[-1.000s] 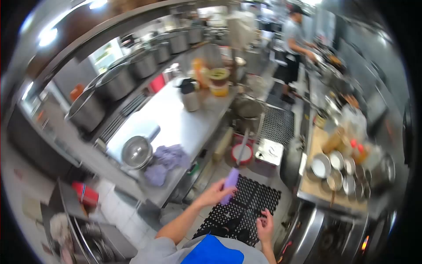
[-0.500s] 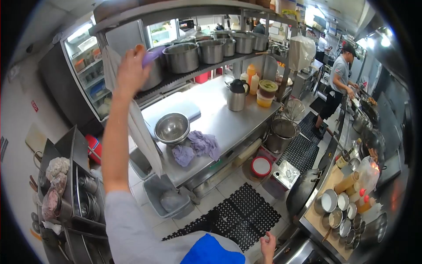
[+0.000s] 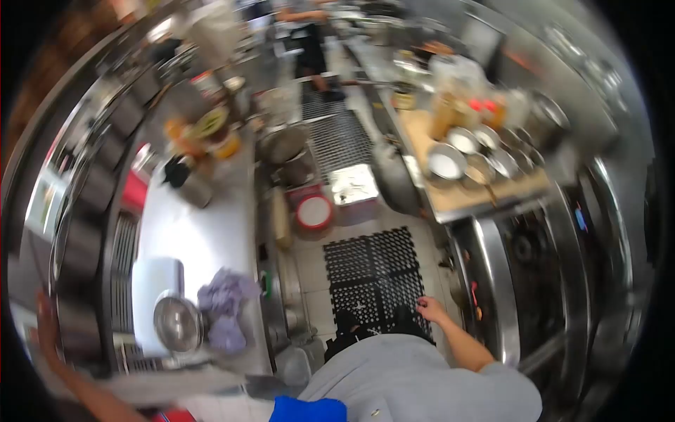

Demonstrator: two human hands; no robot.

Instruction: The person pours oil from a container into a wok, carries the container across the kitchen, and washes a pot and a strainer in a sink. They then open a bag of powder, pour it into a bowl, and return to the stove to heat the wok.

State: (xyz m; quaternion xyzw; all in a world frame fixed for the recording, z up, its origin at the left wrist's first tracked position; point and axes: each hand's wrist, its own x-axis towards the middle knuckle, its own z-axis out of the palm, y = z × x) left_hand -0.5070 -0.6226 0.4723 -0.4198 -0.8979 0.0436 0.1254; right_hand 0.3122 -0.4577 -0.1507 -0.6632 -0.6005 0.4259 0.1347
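My left hand (image 3: 46,327) is raised at the far left edge, near the shelf of pots. It is smeared by motion, so its fingers and anything in them cannot be made out. My right hand (image 3: 430,309) hangs over the black floor mat (image 3: 373,274), fingers loosely apart with nothing seen in them. On the steel table (image 3: 204,235) below the shelf sit a metal colander (image 3: 178,325), a pale cutting board (image 3: 149,281) and crumpled purple cloths (image 3: 226,292).
A metal jug (image 3: 190,184) and sauce bottles stand farther along the table. Right of the aisle are a counter with metal containers (image 3: 446,164) and a stove (image 3: 524,246). A red-rimmed tub (image 3: 313,212) and a wok (image 3: 394,176) border the aisle. A co-worker (image 3: 313,53) stands at the far end.
My view has swung right, toward the aisle and stove. My left hand, which held something purple beside the shelf pots, now appears lower at the left edge. My right arm has come more into view.
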